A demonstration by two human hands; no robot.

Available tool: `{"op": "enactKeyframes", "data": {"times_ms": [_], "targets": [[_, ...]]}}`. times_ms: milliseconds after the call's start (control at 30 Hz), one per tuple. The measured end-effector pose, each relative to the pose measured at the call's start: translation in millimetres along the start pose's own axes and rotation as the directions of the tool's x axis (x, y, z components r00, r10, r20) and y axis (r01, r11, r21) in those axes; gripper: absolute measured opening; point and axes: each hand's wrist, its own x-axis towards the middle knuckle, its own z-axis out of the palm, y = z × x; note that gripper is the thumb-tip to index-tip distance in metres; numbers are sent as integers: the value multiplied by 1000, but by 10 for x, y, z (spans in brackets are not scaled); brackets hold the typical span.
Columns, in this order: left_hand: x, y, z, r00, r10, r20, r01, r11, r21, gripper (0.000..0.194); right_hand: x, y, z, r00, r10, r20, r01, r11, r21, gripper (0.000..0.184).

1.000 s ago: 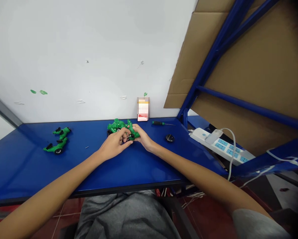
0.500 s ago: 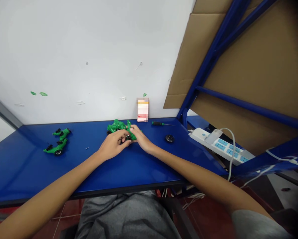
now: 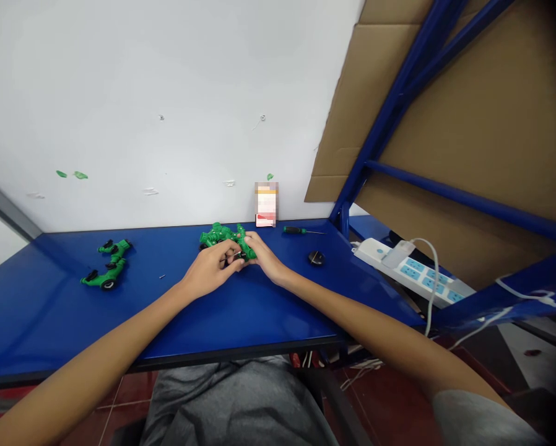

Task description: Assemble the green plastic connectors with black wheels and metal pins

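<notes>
My left hand (image 3: 209,267) and my right hand (image 3: 265,257) meet at the middle of the blue metal table (image 3: 259,310). Both grip a green plastic toy model (image 3: 221,235) with black wheels, and my fingers hide much of its front part. A small dark piece shows between my fingertips, too small to name. To the left lies a second green toy assembly (image 3: 109,263) with black wheels, away from both hands.
A green-handled screwdriver (image 3: 295,230) and a round black part (image 3: 316,258) lie right of my hands. A tiny screw (image 3: 162,276) lies on the table. A pixelated box (image 3: 265,204) stands against the white wall. A power strip (image 3: 410,273) and blue frame bars sit at the right.
My hands have drawn closer together around the green model, and my fingers have shifted on it. The other objects on the table stay in place.
</notes>
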Motion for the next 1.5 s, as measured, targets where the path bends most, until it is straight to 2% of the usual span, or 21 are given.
{"op": "enactKeyframes", "data": {"times_ms": [300,800,1067,1200,1267,1500], "targets": [[1,-7,12,999,30,-23,-30,999,10,8,-9,20,-10,1000,-19,15,19,1000,-4,37],[5,-42,29,991,107,-77,-103,993,60,8,2,49,-9,1000,-17,9,17,1000,11,34],[-1,-40,31,984,146,-104,-140,988,58,6,-16,44,-53,994,-25,106,15,996,89,41],[-1,-47,28,981,158,-116,-154,987,40,7,-16,63,-88,979,-72,189,49,991,125,55],[-3,-50,25,977,166,-131,-162,986,39,7,-9,83,-103,976,-109,190,91,991,101,59],[-4,-6,21,959,212,-188,-201,977,74,7,1,114,-95,969,-173,176,173,985,16,54]]}}
